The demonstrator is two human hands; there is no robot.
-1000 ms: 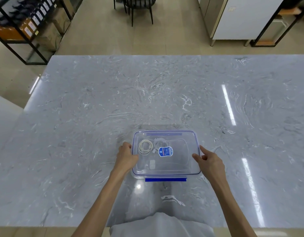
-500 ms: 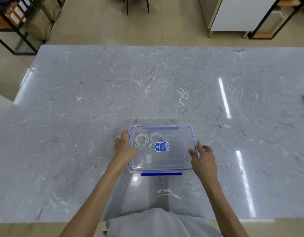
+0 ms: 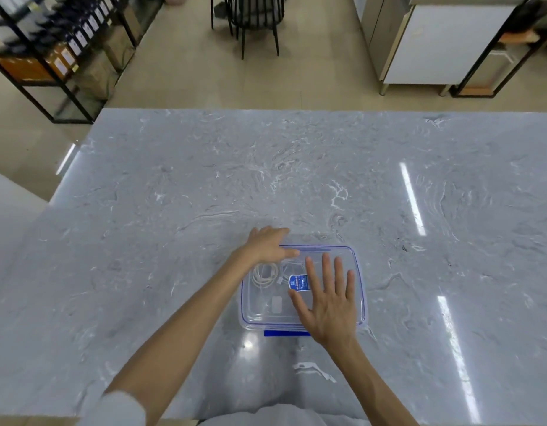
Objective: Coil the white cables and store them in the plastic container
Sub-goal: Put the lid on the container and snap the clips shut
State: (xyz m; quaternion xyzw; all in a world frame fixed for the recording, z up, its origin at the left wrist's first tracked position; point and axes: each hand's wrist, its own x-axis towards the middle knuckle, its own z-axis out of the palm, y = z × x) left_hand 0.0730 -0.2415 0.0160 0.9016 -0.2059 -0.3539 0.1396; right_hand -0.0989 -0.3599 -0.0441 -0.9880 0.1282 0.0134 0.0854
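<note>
One clear plastic container [image 3: 363,290] sits lidded on the marble table [image 3: 174,210], near the person's edge, and through the lid [image 3: 266,316] two white cables show, one neat coil [image 3: 264,274] at the left and a fainter one [image 3: 292,265] beside it. Right hand [image 3: 327,302] lies flat on top, fingers straight and fanned apart, partly over the one blue label [image 3: 297,282]. Left hand [image 3: 266,244] is at the far left corner – fingers straight, close together, laid along the far rim.
</note>
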